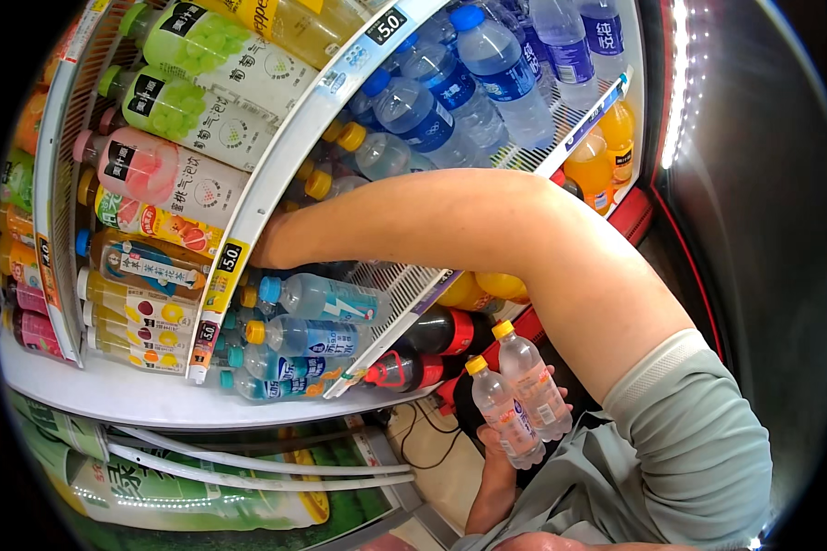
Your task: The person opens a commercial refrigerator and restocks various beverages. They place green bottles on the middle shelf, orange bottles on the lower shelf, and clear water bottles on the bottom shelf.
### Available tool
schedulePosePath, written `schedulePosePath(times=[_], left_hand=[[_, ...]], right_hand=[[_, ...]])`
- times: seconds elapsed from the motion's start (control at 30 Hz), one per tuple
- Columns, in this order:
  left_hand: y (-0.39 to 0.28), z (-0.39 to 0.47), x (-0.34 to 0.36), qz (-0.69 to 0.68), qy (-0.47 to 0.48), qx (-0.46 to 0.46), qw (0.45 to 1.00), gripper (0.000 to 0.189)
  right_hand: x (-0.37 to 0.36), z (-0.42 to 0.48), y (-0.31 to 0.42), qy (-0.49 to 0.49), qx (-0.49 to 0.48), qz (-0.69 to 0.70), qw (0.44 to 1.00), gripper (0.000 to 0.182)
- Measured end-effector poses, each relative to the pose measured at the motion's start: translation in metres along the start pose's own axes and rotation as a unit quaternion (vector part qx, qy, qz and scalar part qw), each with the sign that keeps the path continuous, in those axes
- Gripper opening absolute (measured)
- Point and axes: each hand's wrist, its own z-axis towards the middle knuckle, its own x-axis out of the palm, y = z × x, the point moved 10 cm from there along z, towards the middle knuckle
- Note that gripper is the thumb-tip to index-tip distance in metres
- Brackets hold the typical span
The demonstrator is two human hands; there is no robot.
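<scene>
My left hand (494, 441) grips two small clear bottles with yellow caps and pinkish labels, one (506, 413) nearer the cooler and one (536, 382) beside it. Its fingertips show behind the farther bottle. My right forearm (400, 213) reaches across into the drinks cooler, and the hand itself is hidden behind a curved white shelf edge (282, 158). Near that wrist are yellow-capped bottles (379, 148) on one side and a blue-capped bottle (327, 297) on the other.
Blue-labelled water bottles (496, 76), green-capped grape drinks (193, 34) and a pink-capped peach drink (158, 165) fill the shelves. Cola bottles (448, 330) and orange drinks (589, 165) stand lower. A second shelf edge (393, 330) crosses under my forearm. A black cable (413, 448) lies on the floor.
</scene>
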Motion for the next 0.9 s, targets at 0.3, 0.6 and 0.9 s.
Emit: schedulePosePath(times=[0.3, 0.6, 0.9], left_hand=[[-0.003, 0.002, -0.006, -0.007, 0.068, -0.007, 0.998, 0.134], [0.000, 0.000, -0.007, -0.027, 0.063, -0.022, 0.997, 0.135], [0.005, -0.004, -0.011, -0.020, 0.065, -0.010, 0.998, 0.132]], right_hand=[[0.000, 0.002, -0.007, -0.020, 0.009, 0.027, 0.999, 0.035], [0.004, 0.004, -0.010, -0.029, 0.016, 0.044, 0.998, 0.035], [0.003, -0.002, -0.017, 0.020, 0.070, 0.135, 0.988, 0.037]])
